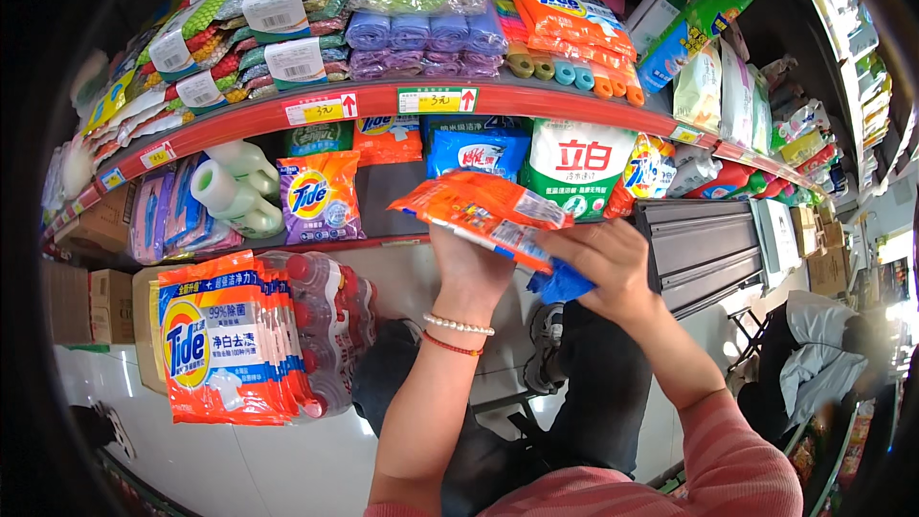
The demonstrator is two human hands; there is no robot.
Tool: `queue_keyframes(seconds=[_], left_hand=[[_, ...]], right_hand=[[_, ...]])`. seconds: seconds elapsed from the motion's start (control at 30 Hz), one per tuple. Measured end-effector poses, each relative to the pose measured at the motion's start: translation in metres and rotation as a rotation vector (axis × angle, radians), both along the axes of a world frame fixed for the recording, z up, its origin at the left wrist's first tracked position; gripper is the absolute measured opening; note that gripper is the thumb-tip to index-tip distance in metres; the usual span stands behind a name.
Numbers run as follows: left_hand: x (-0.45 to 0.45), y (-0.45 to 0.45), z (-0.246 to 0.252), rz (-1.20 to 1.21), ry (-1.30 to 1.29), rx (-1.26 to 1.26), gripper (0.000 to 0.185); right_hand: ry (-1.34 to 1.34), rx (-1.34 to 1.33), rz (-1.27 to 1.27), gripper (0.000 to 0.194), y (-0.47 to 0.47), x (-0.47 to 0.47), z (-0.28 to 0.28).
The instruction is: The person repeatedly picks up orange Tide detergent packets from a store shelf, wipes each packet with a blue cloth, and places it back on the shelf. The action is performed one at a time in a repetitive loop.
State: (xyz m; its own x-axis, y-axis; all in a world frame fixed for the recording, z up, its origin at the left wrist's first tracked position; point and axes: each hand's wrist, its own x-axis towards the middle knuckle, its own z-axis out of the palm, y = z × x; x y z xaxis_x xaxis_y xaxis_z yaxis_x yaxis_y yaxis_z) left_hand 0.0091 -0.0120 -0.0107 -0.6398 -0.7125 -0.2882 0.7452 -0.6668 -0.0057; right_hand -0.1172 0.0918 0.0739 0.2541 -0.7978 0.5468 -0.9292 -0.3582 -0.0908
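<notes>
An orange Tide laundry powder packet (488, 212) is held up, tilted, before the lower shelf. My left hand (470, 266) grips it from underneath, its fingers mostly hidden behind the packet. At the packet's right end, my right hand (603, 266) has a crumpled blue cloth (563, 283) in its grasp, with fingers against the packet. Behind the packet stand a blue detergent bag (477, 151) and a white-and-green detergent bag (581, 165). An orange-and-purple Tide bag (323, 197) is on the same shelf, farther left.
A stack of orange Tide packets (222, 345) lies at the left, beside shrink-wrapped bottles (327, 330) with red caps. The red-edged upper shelf (531, 97) carries rolled bags, scrubbing cloths and spray cans (696, 21). A dark slatted panel (703, 244) is at the right.
</notes>
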Motion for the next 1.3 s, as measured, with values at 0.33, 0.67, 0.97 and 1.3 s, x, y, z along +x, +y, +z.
queue_keyframes(seconds=[0.33,0.67,0.97,1.3], left_hand=[[-0.008,0.011,0.009,-0.105,-0.213,-0.016,0.068],[-0.007,0.007,0.015,-0.084,-0.232,-0.031,0.057],[-0.01,0.008,0.014,-0.086,-0.257,-0.023,0.044],[-0.013,0.009,0.017,-0.09,-0.291,-0.014,0.038]], right_hand=[[-1.334,-0.205,-0.273,0.024,-0.052,-0.063,0.079],[-2.084,-0.132,-0.432,0.021,-0.166,-0.161,0.053],[-1.832,0.008,-0.552,0.032,-0.166,-0.142,0.05],[-1.707,0.0,-0.509,0.035,-0.16,-0.161,0.039]])
